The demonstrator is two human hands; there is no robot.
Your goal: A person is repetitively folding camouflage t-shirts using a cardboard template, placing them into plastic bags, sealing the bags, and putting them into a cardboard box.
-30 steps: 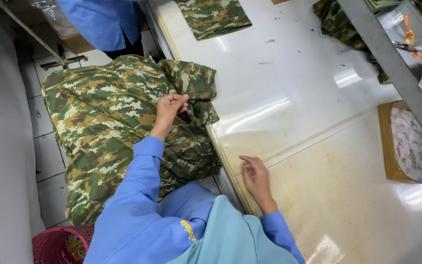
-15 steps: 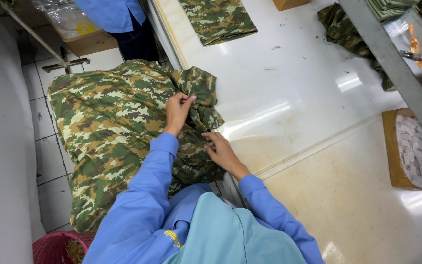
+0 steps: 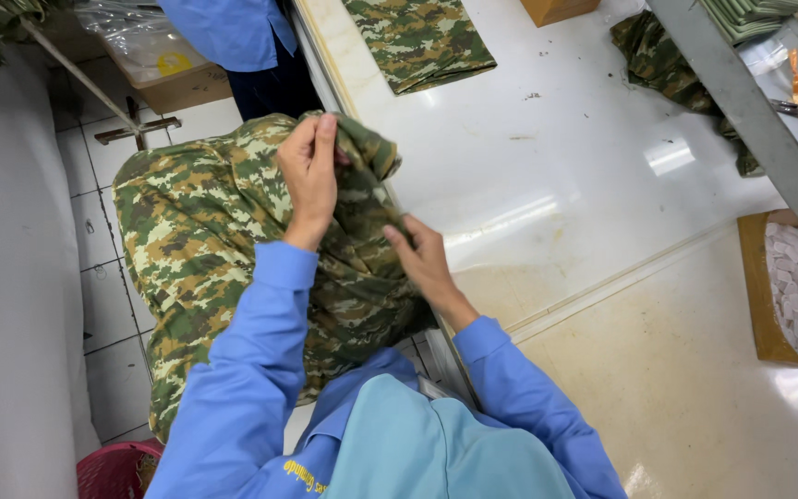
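I see the left hand [image 3: 311, 171] pinching the camouflage garment [image 3: 205, 240] at 11 o'clock — soft, limp; right hand [image 3: 422, 259] grips a fold — hold edges.

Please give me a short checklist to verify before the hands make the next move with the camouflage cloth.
1. Left hand grips the camouflage cloth: ok, fingers closed on a raised fold.
2. Right hand touches the cloth: ok, at the table edge.
3. White table has bare space beside the hands: ok.
4. Cloth hangs free of the floor: cannot tell, lower part hidden.
5. Folded camouflage piece lies apart from the hands: ok.
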